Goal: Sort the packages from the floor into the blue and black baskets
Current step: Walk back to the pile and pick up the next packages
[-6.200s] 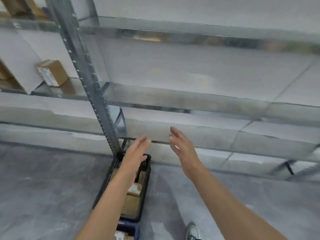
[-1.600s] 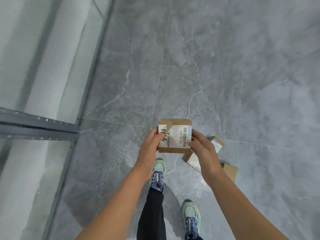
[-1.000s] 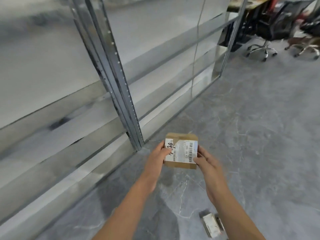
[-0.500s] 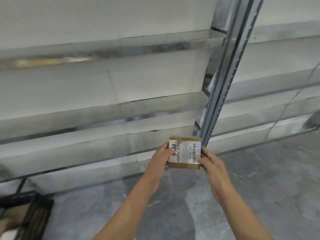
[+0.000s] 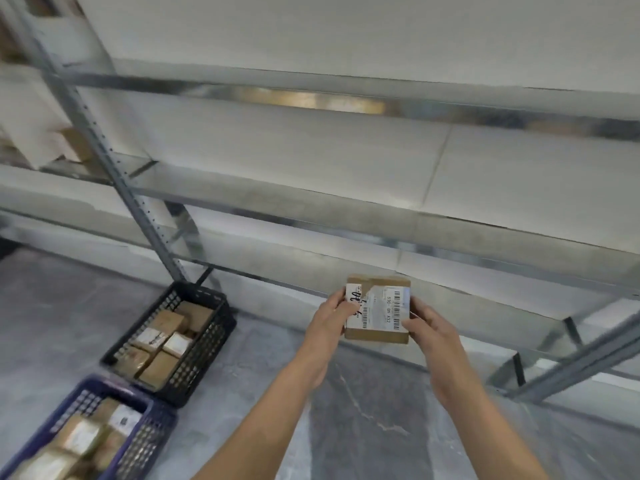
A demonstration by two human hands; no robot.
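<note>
Fingers [image 5: 348, 308] of left hand [image 5: 330, 318] and right hand [image 5: 429, 327] pinch the labelled package [image 5: 379, 311] by its sides at centre, seemingly mid-carry; next it likely needs lowering toward eight o'clock into the black basket [image 5: 207, 344] or blue basket [image 5: 138, 448].

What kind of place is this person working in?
Probably a warehouse or stockroom: tall metal shelving, black basket and blue basket of cardboard packages on the floor, a barcoded package being held.

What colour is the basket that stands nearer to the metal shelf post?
The basket is black, with perforated walls; it shows best in the head view.
</note>
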